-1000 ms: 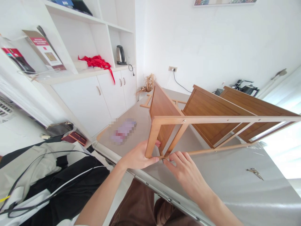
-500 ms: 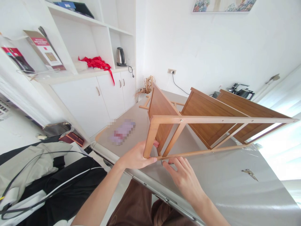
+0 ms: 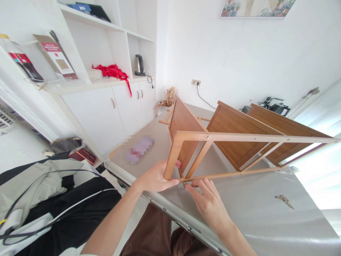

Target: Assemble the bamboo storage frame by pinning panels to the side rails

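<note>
A wooden shelf rack [image 3: 231, 137] lies on its side on the grey table [image 3: 255, 220], its panels standing between two long rails. At its near left corner my left hand [image 3: 156, 176] is closed around the end of the frame, thumb along the lower rail and fingertips showing behind the end post. My right hand [image 3: 206, 195] is pinched just below that same rail, fingers against the wood. A short bent metal hex key [image 3: 184, 184] shows at its fingertips; most of it is hidden by the fingers.
Some small metal pieces [image 3: 284, 201] lie on the table at right. A blurred purple packet [image 3: 140, 149] is at left. Loose wooden pieces [image 3: 166, 117] and a dried plant [image 3: 169, 96] are farther back. Clothes and cables [image 3: 61, 192] lie beside the table.
The view has shifted slightly. Both hands keep their places on the rack's corner, with the right fingers only slightly changed around the hex key.
</note>
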`<state>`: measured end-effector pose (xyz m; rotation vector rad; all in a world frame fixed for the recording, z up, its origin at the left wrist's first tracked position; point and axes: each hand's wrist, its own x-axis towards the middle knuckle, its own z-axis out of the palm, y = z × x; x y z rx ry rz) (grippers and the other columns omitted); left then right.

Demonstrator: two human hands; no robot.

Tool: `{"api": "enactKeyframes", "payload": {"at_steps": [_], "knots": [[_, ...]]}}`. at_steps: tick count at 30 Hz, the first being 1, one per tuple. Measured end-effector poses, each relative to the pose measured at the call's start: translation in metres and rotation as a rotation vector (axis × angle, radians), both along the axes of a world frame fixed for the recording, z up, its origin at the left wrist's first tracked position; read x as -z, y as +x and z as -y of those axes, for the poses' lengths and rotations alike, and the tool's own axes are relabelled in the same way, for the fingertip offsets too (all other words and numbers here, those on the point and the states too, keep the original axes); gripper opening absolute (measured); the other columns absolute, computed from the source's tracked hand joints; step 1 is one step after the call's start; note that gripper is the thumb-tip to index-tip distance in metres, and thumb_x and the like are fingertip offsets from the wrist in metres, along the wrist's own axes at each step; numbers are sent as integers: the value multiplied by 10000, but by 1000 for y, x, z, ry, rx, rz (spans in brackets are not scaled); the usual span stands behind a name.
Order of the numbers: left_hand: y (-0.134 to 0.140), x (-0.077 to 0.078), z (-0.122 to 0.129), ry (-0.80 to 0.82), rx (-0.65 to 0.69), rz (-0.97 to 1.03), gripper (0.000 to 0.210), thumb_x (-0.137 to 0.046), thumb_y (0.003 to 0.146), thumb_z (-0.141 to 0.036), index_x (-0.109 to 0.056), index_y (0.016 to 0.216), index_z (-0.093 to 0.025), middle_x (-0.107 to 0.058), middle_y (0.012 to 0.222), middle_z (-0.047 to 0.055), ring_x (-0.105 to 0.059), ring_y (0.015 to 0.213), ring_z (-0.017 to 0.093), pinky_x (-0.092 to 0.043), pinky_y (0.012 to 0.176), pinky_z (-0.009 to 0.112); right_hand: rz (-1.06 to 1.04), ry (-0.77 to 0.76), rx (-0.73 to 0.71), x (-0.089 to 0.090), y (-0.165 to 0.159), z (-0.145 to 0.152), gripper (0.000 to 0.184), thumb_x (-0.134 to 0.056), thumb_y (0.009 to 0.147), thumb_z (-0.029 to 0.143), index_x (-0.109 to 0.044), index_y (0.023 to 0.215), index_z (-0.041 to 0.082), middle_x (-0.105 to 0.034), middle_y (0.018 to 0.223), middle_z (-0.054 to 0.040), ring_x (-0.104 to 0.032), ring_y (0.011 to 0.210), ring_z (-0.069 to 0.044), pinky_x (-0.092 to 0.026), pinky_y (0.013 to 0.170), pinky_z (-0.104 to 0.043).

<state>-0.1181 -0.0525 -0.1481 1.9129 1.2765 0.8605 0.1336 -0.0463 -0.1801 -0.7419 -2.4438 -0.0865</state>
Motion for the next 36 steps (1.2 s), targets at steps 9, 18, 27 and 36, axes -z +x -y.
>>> {"api": "enactKeyframes", "payload": {"at_steps": [9, 18, 27, 36], "knots": [[0, 0, 1, 8, -12, 6, 488, -695, 842, -353, -551, 1290, -224, -671, 966, 36, -661, 1052, 258, -543, 908, 379, -90, -55, 21, 5, -4, 1, 179, -540, 971, 99, -673, 1030, 204, -617, 895, -51, -544, 820, -180, -436, 737, -317], [-1, -2, 1, 3, -13, -29, 487, -699, 839, -358, -559, 1284, -216, -673, 911, 30, -669, 1001, 255, -532, 897, 382, -183, -223, 36, 18, -10, 8, 160, -532, 1007, 178, -653, 1100, 224, -712, 948, -24, -662, 815, -157, -519, 747, -297], [1, -3, 0, -6, -19, -41, 481, -696, 836, -353, -571, 1279, -214, -670, 892, 29, -669, 987, 253, -530, 888, 379, -163, -163, 42, 18, -12, 10, 146, -508, 1008, 153, -638, 1047, 208, -687, 908, -40, -632, 809, -172, -502, 747, -327], [-2, 0, 0, -4, -20, -32, 495, -697, 839, -367, -561, 1292, -221, -676, 899, 34, -664, 1006, 259, -531, 883, 374, -202, -153, 18, 24, -13, 11, 151, -529, 995, 124, -610, 1095, 202, -692, 909, -37, -632, 787, -169, -499, 731, -308]]}}
